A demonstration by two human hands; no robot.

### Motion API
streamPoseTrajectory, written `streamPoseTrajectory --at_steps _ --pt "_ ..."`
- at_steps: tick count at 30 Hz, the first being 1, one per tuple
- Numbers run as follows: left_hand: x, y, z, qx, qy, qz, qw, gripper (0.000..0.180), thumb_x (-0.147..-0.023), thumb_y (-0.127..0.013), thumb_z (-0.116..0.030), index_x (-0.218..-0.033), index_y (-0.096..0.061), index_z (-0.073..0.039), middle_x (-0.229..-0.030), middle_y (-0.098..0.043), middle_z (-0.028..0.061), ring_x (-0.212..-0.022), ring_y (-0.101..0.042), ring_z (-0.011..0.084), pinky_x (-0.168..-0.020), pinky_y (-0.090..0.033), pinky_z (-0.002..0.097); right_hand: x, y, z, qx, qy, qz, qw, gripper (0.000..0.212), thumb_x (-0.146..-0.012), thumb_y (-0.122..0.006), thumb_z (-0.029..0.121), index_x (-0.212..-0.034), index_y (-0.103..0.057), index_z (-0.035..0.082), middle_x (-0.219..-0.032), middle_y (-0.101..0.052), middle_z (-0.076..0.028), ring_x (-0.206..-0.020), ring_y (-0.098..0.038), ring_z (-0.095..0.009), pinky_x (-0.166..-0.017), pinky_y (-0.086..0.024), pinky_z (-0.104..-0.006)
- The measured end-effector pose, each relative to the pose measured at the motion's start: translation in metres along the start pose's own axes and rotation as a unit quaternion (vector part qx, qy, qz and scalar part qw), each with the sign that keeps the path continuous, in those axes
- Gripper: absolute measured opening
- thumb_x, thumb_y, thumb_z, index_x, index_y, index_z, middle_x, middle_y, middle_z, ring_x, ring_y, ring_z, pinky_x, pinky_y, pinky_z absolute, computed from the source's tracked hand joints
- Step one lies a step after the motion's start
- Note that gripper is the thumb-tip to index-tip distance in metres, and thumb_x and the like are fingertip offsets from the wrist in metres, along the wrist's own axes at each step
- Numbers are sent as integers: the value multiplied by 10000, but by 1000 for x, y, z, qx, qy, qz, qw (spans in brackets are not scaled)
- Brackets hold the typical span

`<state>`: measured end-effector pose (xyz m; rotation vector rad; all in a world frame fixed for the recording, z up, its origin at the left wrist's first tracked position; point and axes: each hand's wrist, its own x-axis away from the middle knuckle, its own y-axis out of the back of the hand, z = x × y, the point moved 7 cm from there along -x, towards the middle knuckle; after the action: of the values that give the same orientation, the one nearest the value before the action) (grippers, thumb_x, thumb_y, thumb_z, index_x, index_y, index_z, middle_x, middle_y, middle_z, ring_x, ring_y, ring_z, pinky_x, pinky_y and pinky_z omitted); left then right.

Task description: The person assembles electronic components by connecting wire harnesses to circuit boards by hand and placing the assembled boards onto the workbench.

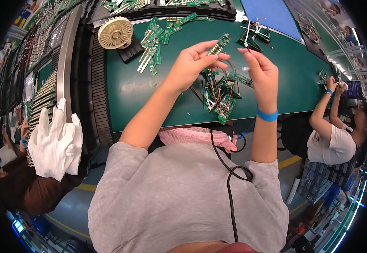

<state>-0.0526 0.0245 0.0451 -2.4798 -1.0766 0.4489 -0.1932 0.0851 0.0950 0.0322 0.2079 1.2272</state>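
My left hand (196, 63) pinches a narrow green circuit board (220, 44) between thumb and fingers, tilted up above the table. To its right, my right hand (260, 71), with a blue band at the wrist, is closed with thumb and forefinger on what looks like a thin dark wire (247, 49). A small whitish piece (246, 68) beside that hand is blurred. Beneath both hands lies a pile of green boards with red, black and white wires (223, 95). Where the pinched wire leads is hidden.
The green table (128, 88) also bears loose board strips (152, 44), a small cream fan (116, 33) on a dark base, and another wired-board group (254, 36). A black tray (162, 12) lines the back. White-gloved (57, 143) and bare-handed co-workers (331, 135) flank me. A black cable (230, 185) crosses my shirt.
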Motion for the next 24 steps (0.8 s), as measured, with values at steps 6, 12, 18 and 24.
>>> streamPoseTrajectory --at_steps 6,12,18,24 --pt "4 -7 6 167 23 12 986 304 -877 -504 -122 -1149 -513 13 -790 -531 25 -660 -474 89 -626 -424 211 4 -14 -3 -19 -18 53 998 199 -854 -565 149 -967 -638 3 -632 -500 60 -524 -333 6 -448 -232 -165" --pt "4 3 13 45 11 -37 998 295 -867 -535 -148 -1126 -518 -8 -818 -555 25 -679 -501 84 -620 -413 198 7 -21 11 34 50 41 997 189 -843 -567 121 -963 -625 -14 -703 -579 8 -580 -434 -15 -484 -322 -168" --pt "6 -2 5 -160 -80 -53 982 340 -866 -519 -133 -1183 -436 -44 -809 -658 68 -658 -576 88 -617 -443 220 9 -19 8 125 46 35 990 167 -826 -575 114 -913 -632 -17 -723 -611 -38 -604 -491 -45 -507 -382 -191" --pt "12 -18 -6 -274 -125 -36 953 361 -860 -500 -93 -1211 -418 -86 -778 -657 115 -755 -651 137 -550 -451 241 11 -23 20 154 71 28 985 166 -826 -569 129 -869 -637 -15 -650 -598 -41 -575 -494 -48 -491 -375 -192"
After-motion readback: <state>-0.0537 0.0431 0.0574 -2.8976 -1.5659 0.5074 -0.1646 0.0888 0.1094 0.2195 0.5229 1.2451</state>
